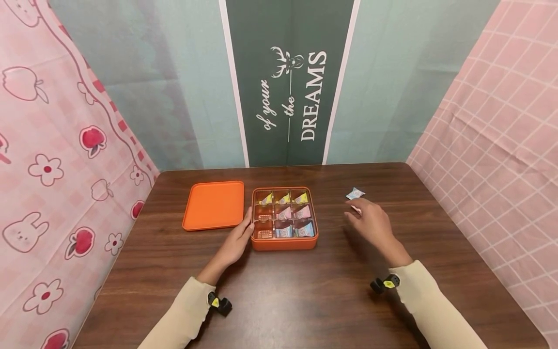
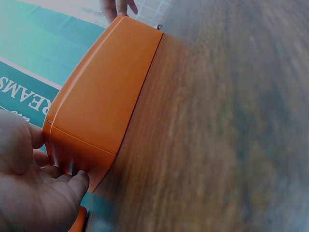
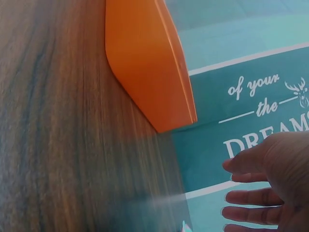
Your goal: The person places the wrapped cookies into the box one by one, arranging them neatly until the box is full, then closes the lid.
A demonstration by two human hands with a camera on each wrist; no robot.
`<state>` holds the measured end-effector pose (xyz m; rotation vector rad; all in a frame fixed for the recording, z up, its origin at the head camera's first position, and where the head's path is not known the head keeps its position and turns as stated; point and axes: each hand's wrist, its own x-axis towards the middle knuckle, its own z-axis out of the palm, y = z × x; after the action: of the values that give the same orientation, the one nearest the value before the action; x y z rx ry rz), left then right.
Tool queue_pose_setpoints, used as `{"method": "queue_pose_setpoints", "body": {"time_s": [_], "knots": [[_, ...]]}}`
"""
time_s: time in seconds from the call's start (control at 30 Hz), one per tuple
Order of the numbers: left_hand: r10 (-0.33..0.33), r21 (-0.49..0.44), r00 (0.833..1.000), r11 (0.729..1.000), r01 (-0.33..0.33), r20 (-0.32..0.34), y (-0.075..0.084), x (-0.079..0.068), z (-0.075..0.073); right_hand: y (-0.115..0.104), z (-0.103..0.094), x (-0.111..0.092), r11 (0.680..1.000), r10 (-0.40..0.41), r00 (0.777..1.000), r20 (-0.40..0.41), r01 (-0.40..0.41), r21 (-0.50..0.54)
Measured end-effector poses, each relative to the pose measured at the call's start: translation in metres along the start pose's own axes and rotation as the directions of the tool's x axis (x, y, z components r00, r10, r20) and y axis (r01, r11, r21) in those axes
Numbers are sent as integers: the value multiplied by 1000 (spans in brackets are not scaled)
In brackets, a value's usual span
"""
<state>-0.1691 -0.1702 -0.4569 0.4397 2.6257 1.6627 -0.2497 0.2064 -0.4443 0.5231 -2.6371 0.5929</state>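
An orange box [image 1: 285,244] holds a clear divided tray with small wrapped candies. Yellow candies [image 1: 283,198] fill the back row, pink candies [image 1: 293,212] sit in the middle and right of the middle row, and blue candies [image 1: 294,230] likewise in the front row. My left hand [image 1: 235,242] rests its fingers and thumb against the box's left side. To the right of the box, my right hand [image 1: 372,220] hovers low with fingers extended, close to a blue candy [image 1: 355,193]. A pinkish wrapper [image 1: 356,209] shows partly between thumb and fingers; no grip on it is visible.
An orange lid [image 1: 214,205] lies flat on the brown table [image 1: 279,300], left of the box. The left compartments of the middle and front rows hold no candy. Fabric backdrops [image 1: 174,97] surround the table at the back and sides.
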Motion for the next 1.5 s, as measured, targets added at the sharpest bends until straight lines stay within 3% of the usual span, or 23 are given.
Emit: {"method": "queue_pose_setpoints", "body": {"time_s": [0.37,1.1,1.5], "knots": [[3,-3,1000,1000,-3,-6,0,-1,0,17,0,-6,993,112,993,46,-111,-32],[11,-13,1000,1000,-11,-2,-3,0,3,36,11,-11,975,221,970,100,-218,-36],[-5,-10,1000,1000,5,-2,3,-1,1,37,17,-13,973,227,969,100,-221,-64]]}}
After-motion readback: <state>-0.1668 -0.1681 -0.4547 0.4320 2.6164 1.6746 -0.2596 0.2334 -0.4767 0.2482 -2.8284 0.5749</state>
